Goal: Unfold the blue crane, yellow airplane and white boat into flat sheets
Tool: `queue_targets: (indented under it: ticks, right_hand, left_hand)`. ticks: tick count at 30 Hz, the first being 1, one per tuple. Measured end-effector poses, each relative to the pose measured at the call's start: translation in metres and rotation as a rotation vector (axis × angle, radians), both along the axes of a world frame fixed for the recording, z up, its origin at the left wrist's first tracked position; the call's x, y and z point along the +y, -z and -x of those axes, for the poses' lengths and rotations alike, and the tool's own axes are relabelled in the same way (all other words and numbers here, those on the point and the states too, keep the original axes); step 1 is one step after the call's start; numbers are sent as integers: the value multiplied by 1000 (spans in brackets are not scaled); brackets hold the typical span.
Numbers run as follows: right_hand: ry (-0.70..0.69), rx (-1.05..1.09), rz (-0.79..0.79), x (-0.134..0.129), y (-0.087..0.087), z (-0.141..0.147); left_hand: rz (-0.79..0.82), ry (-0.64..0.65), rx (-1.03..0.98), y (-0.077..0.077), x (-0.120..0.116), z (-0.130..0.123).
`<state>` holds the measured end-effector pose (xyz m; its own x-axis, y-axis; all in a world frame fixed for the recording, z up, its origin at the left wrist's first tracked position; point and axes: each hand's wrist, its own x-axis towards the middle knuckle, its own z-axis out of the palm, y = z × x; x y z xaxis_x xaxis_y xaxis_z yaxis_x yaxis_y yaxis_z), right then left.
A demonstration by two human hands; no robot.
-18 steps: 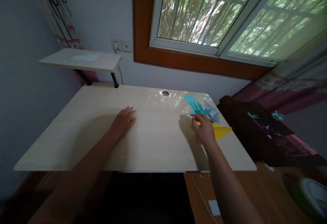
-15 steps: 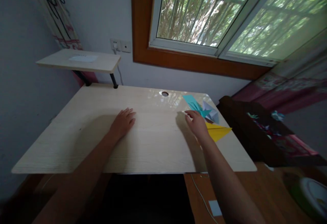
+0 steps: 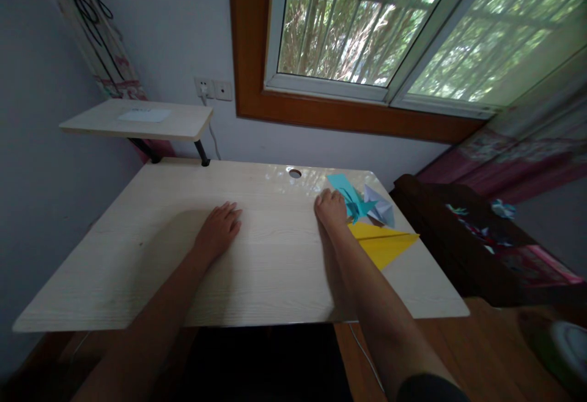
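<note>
Palm down on the pale wooden desk (image 3: 275, 255), my left hand (image 3: 217, 228) lies flat, its fingers loosely stretched and holding nothing. On the right half of the desk, my right hand (image 3: 331, 207) rests with its fingers curled under; whatever they hold, if anything, is hidden. Just right of it sits a teal folded-paper crane (image 3: 356, 202), close to my knuckles. Behind the crane's right side is a pale lavender folded-paper piece (image 3: 380, 207). A yellow paper plane (image 3: 383, 243) lies nearer me, partly covered by my right forearm.
A small raised shelf (image 3: 98, 119) with a white sheet (image 3: 144, 115) stands at the back left on black legs. A cable hole (image 3: 295, 174) is near the back edge. Beyond the desk's right side is dark brown furniture (image 3: 440, 237) with small colourful items on it.
My right hand has moved left, away from the paper pieces, and its fingers have curled under. More of the yellow plane shows. My left hand stays flat in place; the view has tilted slightly.
</note>
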<state>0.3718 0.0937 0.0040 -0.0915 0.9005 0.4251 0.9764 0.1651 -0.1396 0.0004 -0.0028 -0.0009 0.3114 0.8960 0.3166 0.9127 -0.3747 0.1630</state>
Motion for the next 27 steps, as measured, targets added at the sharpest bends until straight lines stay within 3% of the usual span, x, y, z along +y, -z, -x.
queue_targets:
  ticks: [3, 6, 13, 17, 24, 27]
  right_hand:
    - [46, -1, -16, -3, 1, 6]
    - [-11, -6, -7, -14, 1, 18]
    - [-464, 163, 72, -67, -4, 66]
    - [-710, 211, 122, -85, -8, 76]
    - [-749, 223, 89, -86, -7, 74]
    - [-665, 208, 77, -86, -6, 75]
  left_hand:
    - [-3, 1, 0, 2, 1, 1]
    - [-8, 8, -14, 3, 2, 1]
    - [-32, 20, -37, 0, -1, 1]
    - [-43, 49, -19, -5, -3, -2]
    - [83, 208, 47, -5, -2, -9]
    - [104, 205, 53, -4, -1, -11]
